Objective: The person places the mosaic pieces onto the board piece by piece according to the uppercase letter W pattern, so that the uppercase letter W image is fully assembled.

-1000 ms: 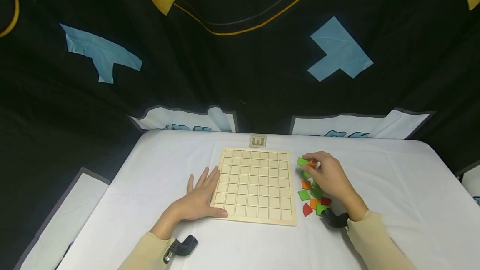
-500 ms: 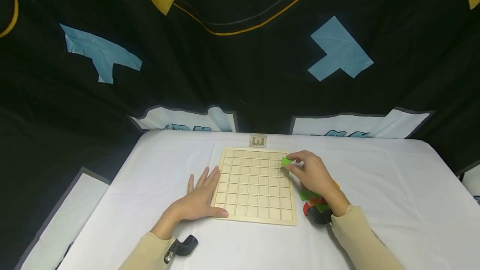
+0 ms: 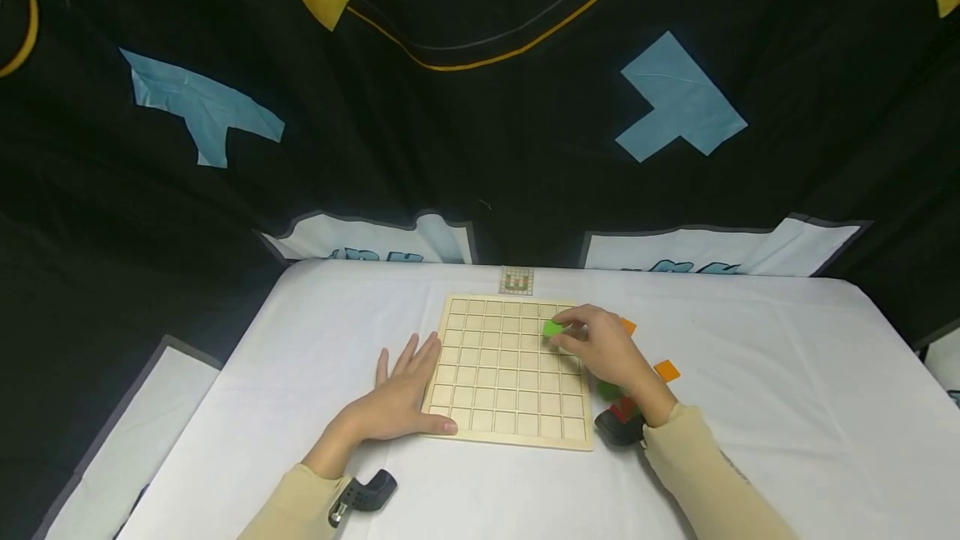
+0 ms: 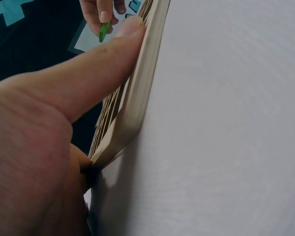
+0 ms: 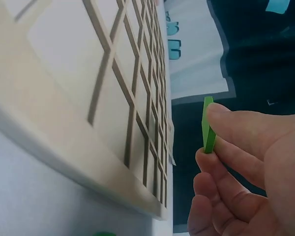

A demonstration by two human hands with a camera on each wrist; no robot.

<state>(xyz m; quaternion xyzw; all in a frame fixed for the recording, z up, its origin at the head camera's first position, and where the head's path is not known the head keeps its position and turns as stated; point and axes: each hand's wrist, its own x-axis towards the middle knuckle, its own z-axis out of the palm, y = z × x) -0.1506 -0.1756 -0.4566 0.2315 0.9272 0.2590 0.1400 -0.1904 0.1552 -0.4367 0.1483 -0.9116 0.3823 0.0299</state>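
Toward the left of the white table [image 3: 750,340], the left hand [image 3: 397,402] rests with fingers spread against the left edge of the wooden grid board [image 3: 486,377], its thumb on the near edge by the near-left corner. Right of it, over the board's far-right part, is the green tile [image 3: 551,329], pinched between the right hand's [image 3: 600,348] thumb and fingers. The right wrist view shows the tile edge-on, roughly parallel to the board and apart from it; that gap seems the relation that counts. No long axis shows plainly, nor which cell lies beneath. The left hand is well apart from it, across the board. Past the right edge lie two orange tiles [image 3: 667,371].
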